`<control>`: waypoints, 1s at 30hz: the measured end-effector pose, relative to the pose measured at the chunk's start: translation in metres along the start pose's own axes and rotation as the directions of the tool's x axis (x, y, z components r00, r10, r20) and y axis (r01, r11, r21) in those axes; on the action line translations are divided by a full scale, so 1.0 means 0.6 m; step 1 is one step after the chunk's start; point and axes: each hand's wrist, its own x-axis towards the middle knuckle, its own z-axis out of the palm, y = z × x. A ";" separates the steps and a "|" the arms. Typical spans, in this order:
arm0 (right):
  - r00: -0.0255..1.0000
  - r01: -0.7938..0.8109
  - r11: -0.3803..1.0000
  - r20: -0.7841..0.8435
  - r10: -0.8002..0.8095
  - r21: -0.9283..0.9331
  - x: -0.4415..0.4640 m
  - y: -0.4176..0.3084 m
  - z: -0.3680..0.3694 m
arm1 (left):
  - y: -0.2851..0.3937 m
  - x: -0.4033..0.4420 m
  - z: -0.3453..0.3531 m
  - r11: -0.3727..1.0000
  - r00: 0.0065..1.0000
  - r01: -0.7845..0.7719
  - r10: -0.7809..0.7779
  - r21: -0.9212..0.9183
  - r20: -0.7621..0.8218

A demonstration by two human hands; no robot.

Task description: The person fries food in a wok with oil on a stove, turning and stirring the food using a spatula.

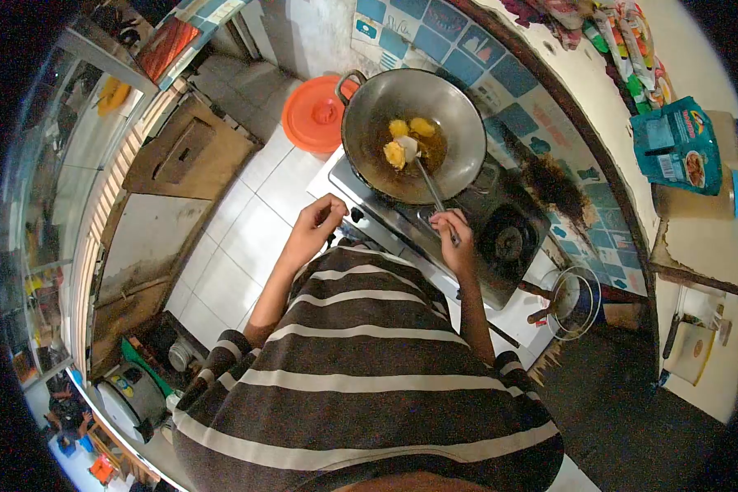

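A large metal wok sits on the stove, with oil in its bottom. Several golden pieces of frying food lie in the oil. My right hand is closed around the handle of a spatula, whose head is in the wok against one yellow piece. At the stove's front left corner, my left hand hovers with its fingers curled in, and nothing shows between them. A dark stove knob is just beside its fingertips.
An orange plastic lid or basin stands behind the wok's left side. To the right is a second black burner, with a clear round container beyond it. A teal food packet hangs at the upper right. A rice cooker stands at the lower left.
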 end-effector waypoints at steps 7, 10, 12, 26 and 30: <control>0.992 0.124 0.976 0.020 -0.122 -0.177 -0.011 -0.051 -0.007 | 0.000 -0.001 0.004 0.999 0.999 0.044 -0.044 -0.031 0.006; 0.980 0.186 0.965 -0.033 -0.195 -0.187 -0.012 -0.051 -0.009 | 0.009 -0.002 0.001 0.999 0.999 0.046 -0.046 -0.009 0.021; 0.977 0.166 0.982 -0.116 -0.177 -0.094 -0.008 -0.046 -0.008 | 0.003 -0.001 -0.001 0.999 0.999 0.036 -0.036 0.004 0.014; 0.951 -0.177 0.984 -0.259 0.170 -0.003 0.113 -0.037 -0.063 | 0.010 0.009 -0.004 0.997 0.998 0.039 -0.036 -0.064 0.045; 0.970 -0.103 0.969 -0.237 0.049 -0.223 0.151 -0.041 -0.067 | 0.012 0.014 -0.007 1.000 0.999 -0.025 0.025 -0.002 0.037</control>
